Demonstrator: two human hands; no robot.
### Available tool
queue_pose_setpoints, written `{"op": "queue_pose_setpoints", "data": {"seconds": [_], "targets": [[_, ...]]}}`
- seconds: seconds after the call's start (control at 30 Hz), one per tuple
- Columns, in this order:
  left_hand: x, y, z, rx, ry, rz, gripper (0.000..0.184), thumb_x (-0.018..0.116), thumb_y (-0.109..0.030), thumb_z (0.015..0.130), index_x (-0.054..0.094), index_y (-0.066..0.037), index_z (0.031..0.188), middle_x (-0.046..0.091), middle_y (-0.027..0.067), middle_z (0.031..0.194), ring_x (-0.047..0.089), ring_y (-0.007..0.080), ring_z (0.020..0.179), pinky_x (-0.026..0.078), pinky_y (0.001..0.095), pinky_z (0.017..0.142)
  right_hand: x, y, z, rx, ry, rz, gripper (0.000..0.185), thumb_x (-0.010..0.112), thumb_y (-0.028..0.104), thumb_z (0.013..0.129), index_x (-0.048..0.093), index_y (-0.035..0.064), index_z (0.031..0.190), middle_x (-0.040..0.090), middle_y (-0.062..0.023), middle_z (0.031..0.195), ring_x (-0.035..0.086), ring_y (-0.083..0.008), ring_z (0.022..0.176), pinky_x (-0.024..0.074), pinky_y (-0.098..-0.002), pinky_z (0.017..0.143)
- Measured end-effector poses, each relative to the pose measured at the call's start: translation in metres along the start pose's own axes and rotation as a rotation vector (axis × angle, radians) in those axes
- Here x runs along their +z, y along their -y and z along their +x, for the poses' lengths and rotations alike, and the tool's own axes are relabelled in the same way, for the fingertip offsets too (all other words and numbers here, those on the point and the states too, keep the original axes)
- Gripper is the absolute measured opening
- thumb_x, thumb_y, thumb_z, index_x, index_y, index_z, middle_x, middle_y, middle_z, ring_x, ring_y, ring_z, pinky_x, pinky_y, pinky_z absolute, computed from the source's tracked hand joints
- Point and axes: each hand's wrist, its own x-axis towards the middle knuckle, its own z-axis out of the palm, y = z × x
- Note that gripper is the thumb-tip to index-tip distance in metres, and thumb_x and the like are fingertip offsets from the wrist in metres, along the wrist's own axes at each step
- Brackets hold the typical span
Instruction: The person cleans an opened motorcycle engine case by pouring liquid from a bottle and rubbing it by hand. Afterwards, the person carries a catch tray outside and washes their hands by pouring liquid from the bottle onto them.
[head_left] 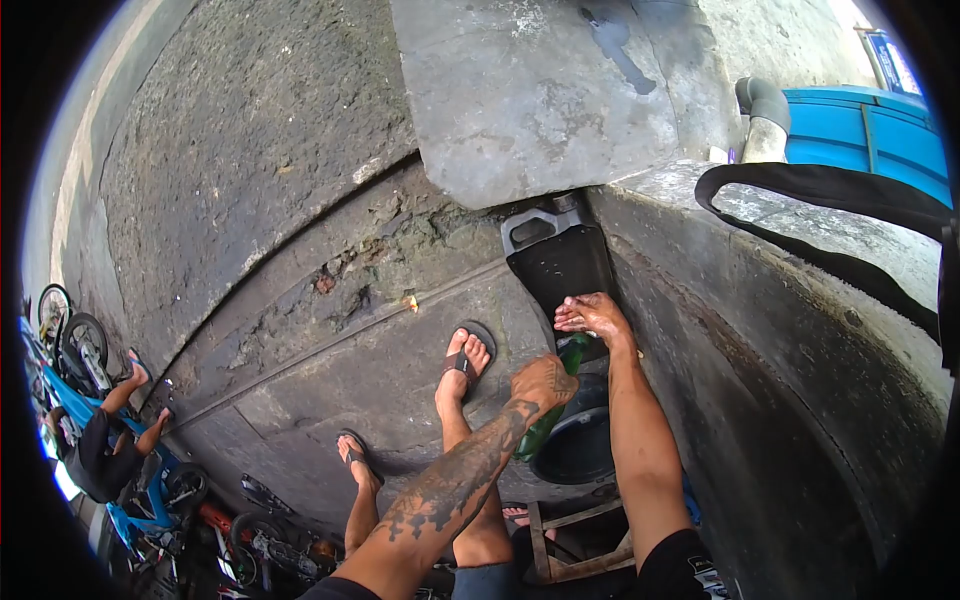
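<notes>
My left hand point(543, 382) is wrapped round a green bottle point(537, 438), whose upper end points toward my other hand. My right hand point(594, 317) is held palm up with its fingers extended, wet or soapy-looking, near the bottle's upper end. Behind it stands a dark grey jug-like container point(562, 262) with a handle, in the corner by the wall. Below my hands sits a round black basin point(577, 447), partly covered by the bottle.
A wooden stool frame point(583, 565) stands near my legs. A concrete wall point(740, 400) rises at the right, with a black strap point(825, 180) above it. At the far left a person point(95, 450) sits among bicycles and motorbikes. A concrete slab point(530, 100) lies ahead.
</notes>
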Motion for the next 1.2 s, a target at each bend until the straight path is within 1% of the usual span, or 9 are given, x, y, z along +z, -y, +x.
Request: {"op": "queue_pose_setpoints", "data": {"seconds": [0.23,0.33,0.53,0.6,0.7,0.77,0.9,1.07,1.2], "targets": [[-0.002,0.0,-0.001,-0.042,0.002,-0.01,0.055,0.066,-0.044,0.076,0.067,0.0,0.109,0.067,0.0215,0.107,0.067,0.0342,0.099,0.051,0.0411,0.086,-0.003,0.001,0.001,0.064,0.036,0.017,0.029,0.061,0.017,0.093,0.064,-0.012,0.094,0.068,-0.0229,0.087,0.071,-0.0321,0.077,0.061,-0.0398,0.072],[-0.003,0.002,0.0,-0.074,-0.045,-0.011,0.04,0.064,-0.032,0.074,0.07,-0.003,0.101,0.07,0.0181,0.098,0.067,0.0326,0.098,0.053,0.0401,0.082,-0.007,0.0,0.001,0.092,0.063,-0.054,0.026,0.062,0.016,0.092,0.065,-0.0097,0.094,0.069,-0.021,0.087,0.07,-0.0302,0.076,0.0607,-0.0384,0.069],[-0.006,0.011,0.008,-0.062,-0.068,-0.053,0.04,0.064,-0.033,0.073,0.07,-0.003,0.1,0.07,0.0174,0.097,0.067,0.0329,0.097,0.052,0.0401,0.084,-0.011,-0.008,-0.003,0.094,0.005,-0.17,0.028,0.064,0.02,0.091,0.067,-0.0073,0.095,0.071,-0.0146,0.086,0.068,-0.021,0.072,0.0579,-0.0339,0.064],[-0.009,0.011,0.007,-0.012,-0.125,0.008,0.057,0.063,-0.046,0.076,0.066,0.002,0.107,0.069,0.0223,0.098,0.069,0.0336,0.092,0.053,0.04,0.081,-0.012,-0.015,-0.002,0.081,0.001,-0.176,0.03,0.064,0.022,0.092,0.067,-0.0079,0.095,0.071,-0.0132,0.086,0.068,-0.0191,0.072,0.0573,-0.0332,0.064],[-0.011,0.005,0.001,0.015,-0.154,-0.031,0.04,0.064,-0.032,0.073,0.068,-0.001,0.099,0.07,0.019,0.097,0.067,0.0347,0.096,0.052,0.0412,0.084,-0.008,-0.018,-0.002,-0.029,-0.085,-0.367,0.031,0.063,0.024,0.092,0.068,-0.0069,0.097,0.072,-0.0127,0.087,0.068,-0.0193,0.074,0.0554,-0.0329,0.067],[-0.013,0.0,-0.003,0.014,-0.144,0.004,0.041,0.064,-0.031,0.073,0.068,-0.001,0.1,0.069,0.0198,0.099,0.067,0.0349,0.097,0.052,0.0413,0.085,-0.004,-0.015,-0.004,-0.189,-0.138,-0.776,0.028,0.063,0.019,0.092,0.068,-0.0067,0.1,0.072,-0.012,0.091,0.067,-0.0158,0.078,0.0538,-0.0301,0.076],[-0.01,-0.003,-0.007,0.038,-0.152,0.094,0.043,0.063,-0.031,0.074,0.066,0.0,0.104,0.068,0.0213,0.104,0.066,0.0342,0.1,0.051,0.041,0.086,-0.008,-0.025,-0.003,-0.25,-0.114,-0.623,0.028,0.063,0.023,0.092,0.068,-0.0028,0.101,0.071,-0.0164,0.087,0.069,-0.0243,0.08,0.0514,-0.0342,0.077],[-0.017,-0.005,-0.012,0.022,-0.124,0.073,0.043,0.063,-0.03,0.075,0.065,-0.001,0.107,0.068,0.0201,0.106,0.065,0.0331,0.103,0.051,0.0403,0.087,0.005,-0.013,-0.022,-0.369,-0.193,-0.917,0.034,0.051,0.026,0.098,0.065,-0.0024,0.111,0.068,-0.0206,0.102,0.065,-0.0347,0.1,0.0488,-0.0416,0.088],[-0.023,-0.003,-0.007,-0.002,-0.105,0.064,0.042,0.063,-0.03,0.076,0.067,-0.001,0.105,0.068,0.0185,0.106,0.065,0.0328,0.103,0.052,0.0399,0.087,0.004,-0.023,-0.022,-0.515,-0.178,-1.058,0.036,0.05,0.019,0.098,0.056,-0.0066,0.122,0.06,-0.0216,0.122,0.053,-0.0346,0.122,0.0433,-0.0373,0.101]]}}
